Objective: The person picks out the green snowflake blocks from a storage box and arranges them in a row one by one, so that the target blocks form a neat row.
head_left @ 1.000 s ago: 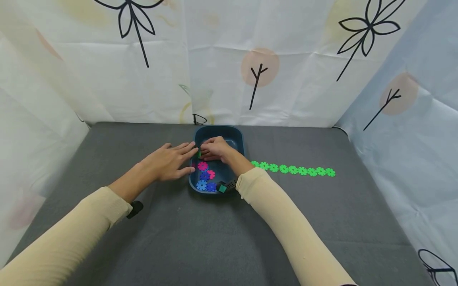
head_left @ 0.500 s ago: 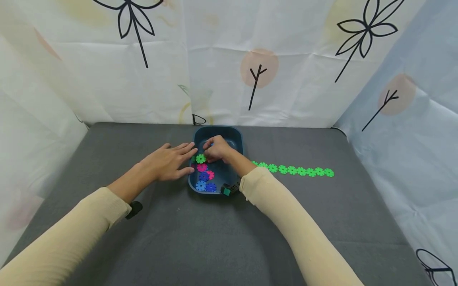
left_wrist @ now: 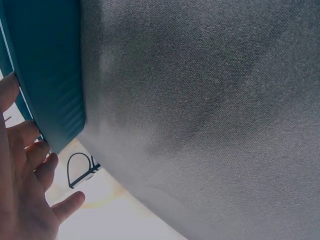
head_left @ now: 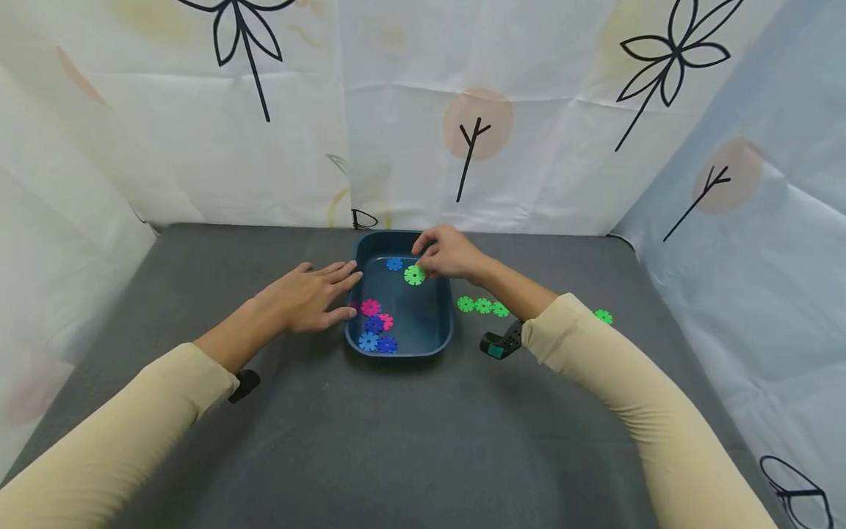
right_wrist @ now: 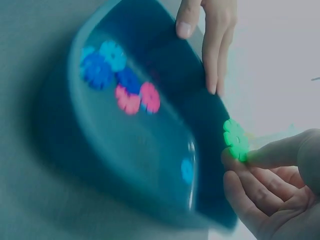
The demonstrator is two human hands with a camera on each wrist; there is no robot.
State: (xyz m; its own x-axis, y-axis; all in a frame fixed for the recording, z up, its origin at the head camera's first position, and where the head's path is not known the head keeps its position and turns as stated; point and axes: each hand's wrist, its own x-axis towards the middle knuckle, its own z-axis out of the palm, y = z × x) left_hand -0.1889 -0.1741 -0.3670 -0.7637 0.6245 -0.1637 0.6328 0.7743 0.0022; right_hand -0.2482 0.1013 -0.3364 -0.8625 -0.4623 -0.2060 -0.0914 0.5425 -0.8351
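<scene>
My right hand (head_left: 452, 253) pinches a green flower-shaped disc (head_left: 414, 275) between thumb and fingers, above the right part of the dark blue tub (head_left: 423, 351). The right wrist view also shows this green disc (right_wrist: 236, 140) at the fingertips. My left hand (head_left: 307, 297) rests with straight fingers on the tub's left rim; in the left wrist view its fingers touch the tub wall (left_wrist: 47, 65). Inside the tub lie pink discs (head_left: 371, 307) and blue discs (head_left: 368, 341) at the near left, and one blue disc (head_left: 394, 264) towards the back.
A row of green discs (head_left: 483, 306) lies on the grey table (head_left: 370, 441) right of the tub, partly hidden by my right forearm. A white printed curtain (head_left: 410, 162) hangs behind and at both sides of the table.
My right hand has lifted the green disc from the tub's left side and moved right with it. The blue disc at the back has come into full view. My left hand stays on the rim.
</scene>
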